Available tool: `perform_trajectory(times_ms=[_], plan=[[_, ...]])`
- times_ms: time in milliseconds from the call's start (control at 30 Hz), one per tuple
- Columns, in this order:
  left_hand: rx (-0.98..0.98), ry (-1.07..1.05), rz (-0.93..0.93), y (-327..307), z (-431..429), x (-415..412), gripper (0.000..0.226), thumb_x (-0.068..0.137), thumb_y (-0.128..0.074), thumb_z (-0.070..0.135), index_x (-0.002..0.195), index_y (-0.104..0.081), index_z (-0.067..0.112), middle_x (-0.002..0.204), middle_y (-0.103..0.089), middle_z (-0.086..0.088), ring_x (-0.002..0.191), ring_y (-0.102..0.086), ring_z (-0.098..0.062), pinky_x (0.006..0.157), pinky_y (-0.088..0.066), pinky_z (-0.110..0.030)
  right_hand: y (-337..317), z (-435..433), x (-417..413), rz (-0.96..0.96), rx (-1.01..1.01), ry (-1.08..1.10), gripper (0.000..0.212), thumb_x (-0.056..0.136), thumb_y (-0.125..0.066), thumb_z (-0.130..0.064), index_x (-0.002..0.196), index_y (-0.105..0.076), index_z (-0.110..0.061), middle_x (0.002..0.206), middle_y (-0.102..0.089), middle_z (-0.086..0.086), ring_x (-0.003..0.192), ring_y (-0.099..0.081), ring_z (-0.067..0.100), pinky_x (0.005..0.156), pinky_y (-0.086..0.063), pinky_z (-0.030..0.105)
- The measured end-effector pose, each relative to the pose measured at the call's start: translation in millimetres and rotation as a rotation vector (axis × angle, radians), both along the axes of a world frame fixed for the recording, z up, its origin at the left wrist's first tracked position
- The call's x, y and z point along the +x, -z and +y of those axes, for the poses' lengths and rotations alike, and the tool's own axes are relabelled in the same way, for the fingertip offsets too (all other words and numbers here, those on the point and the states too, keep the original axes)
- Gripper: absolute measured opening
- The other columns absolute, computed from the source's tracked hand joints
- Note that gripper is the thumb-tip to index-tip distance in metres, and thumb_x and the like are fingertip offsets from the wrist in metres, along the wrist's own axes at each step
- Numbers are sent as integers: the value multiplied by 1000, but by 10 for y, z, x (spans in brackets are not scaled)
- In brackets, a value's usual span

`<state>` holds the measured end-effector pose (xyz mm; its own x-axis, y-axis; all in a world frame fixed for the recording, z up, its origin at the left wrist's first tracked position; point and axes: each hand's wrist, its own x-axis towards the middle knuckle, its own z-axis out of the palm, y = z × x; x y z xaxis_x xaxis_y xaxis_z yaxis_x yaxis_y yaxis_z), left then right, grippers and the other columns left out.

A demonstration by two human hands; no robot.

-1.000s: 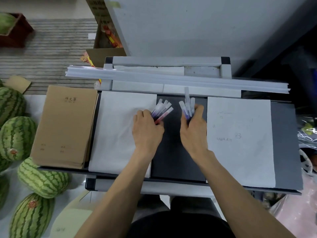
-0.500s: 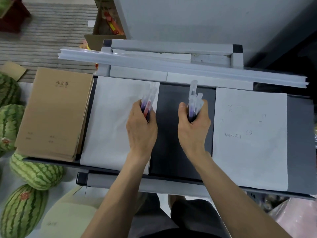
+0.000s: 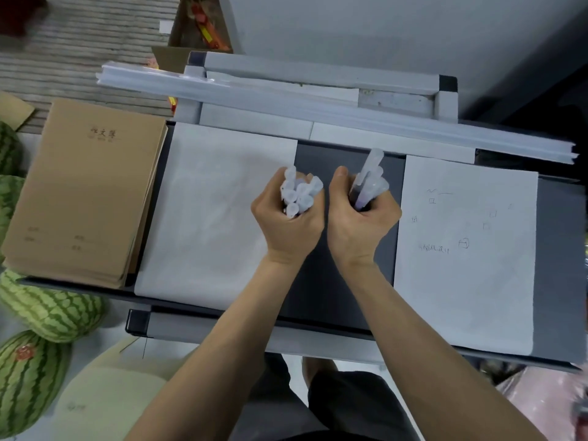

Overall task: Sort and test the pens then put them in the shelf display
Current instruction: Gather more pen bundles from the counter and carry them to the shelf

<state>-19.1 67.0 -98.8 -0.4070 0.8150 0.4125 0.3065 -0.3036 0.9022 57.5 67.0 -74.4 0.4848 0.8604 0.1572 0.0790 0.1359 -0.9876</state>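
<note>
My left hand [image 3: 288, 224] grips a bunch of several capped pens [image 3: 299, 194], held nearly upright so their pale caps point at me. My right hand [image 3: 361, 227] grips a second bunch of pens [image 3: 369, 181], tilted up and to the right, one sticking out longer than the others. Both fists hover side by side over the dark strip of the shelf top [image 3: 318, 281], between a blank white sheet [image 3: 210, 218] on the left and a scribbled test sheet [image 3: 464, 249] on the right.
A stack of brown notebooks [image 3: 82, 192] lies at the left end. Long white plastic strips [image 3: 318, 106] run across the back over a grey frame [image 3: 318, 71]. Watermelons [image 3: 51, 310] sit on the floor at the left. A cardboard box [image 3: 197, 30] stands behind.
Both hands have raised their pen bunches from lying fanned on the surface to nearly upright and drawn closer together. The camera has moved nearer and tilted.
</note>
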Motion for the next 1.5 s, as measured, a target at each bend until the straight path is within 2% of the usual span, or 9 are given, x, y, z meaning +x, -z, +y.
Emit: perform_trajectory(times_ms=[67,267,533,800,967,1067,1200,1367,1500], plan=[[-35,-5,6,92,4,15,50,100,-61,22,56,-39,11,55,-39,10,49,-41,-5,58,-30,-10,105,-3,7,-14,-10,-6,53,84,-65,9,55,-26,-12,54,-30,17,52,-29,31,51,-29,33],[-186,-73,-46,221,-41,18,32,85,-67,16,63,-54,-4,57,-58,-14,50,-57,-33,50,-47,-42,312,-53,43,-15,-136,8,52,88,-71,-11,55,-35,6,51,-39,22,48,-38,40,47,-32,38],[-202,-106,-47,177,-13,18,42,88,-74,17,60,-50,-2,54,-53,-11,47,-51,-31,47,-43,-39,227,63,50,67,-80,-69,54,86,-80,-7,58,-35,6,58,-39,22,53,-39,41,51,-42,38],[-236,-75,-33,278,-2,3,49,92,-69,26,59,-48,-4,51,-50,-11,44,-49,-32,45,-39,-37,179,92,22,58,-169,-51,59,87,-82,-10,63,-28,-19,56,-33,-4,55,-37,13,53,-40,29],[-403,-98,-107,85,40,54,39,97,-70,26,67,-46,19,50,-47,16,47,-45,-2,53,-36,-18,73,151,38,41,-278,-134,41,91,-80,-25,69,-46,-21,57,-44,-12,56,-42,6,56,-42,27],[-517,-69,-153,-31,59,40,42,98,-70,24,67,-42,27,52,-43,17,52,-39,-4,56,-37,-23,6,213,68,80,-370,-183,33,92,-79,-25,72,-53,-20,59,-51,-18,59,-48,2,59,-43,19],[-582,-3,-129,-229,71,10,44,96,-71,24,66,-39,25,54,-37,14,54,-35,-10,56,-34,-26,-88,241,133,84,-427,-246,39,94,-75,-34,80,-59,-1,69,-62,14,62,-58,25,60,-50,36],[-748,29,-162,-458,32,-66,41,85,-69,39,66,-45,12,59,-46,-20,51,-43,-23,50,-42,-47,-270,196,240,126,-520,-288,36,98,-71,-29,69,-59,-12,52,-63,5,53,-65,29,55,-52,34],[-812,126,-112,-703,-83,-140,35,80,-69,39,66,-44,20,56,-45,-7,52,-42,-23,52,-40,-44,-408,77,331,247,-594,-358,33,98,-72,-27,71,-58,-13,54,-56,4,48,-54,23,55,-47,37]])
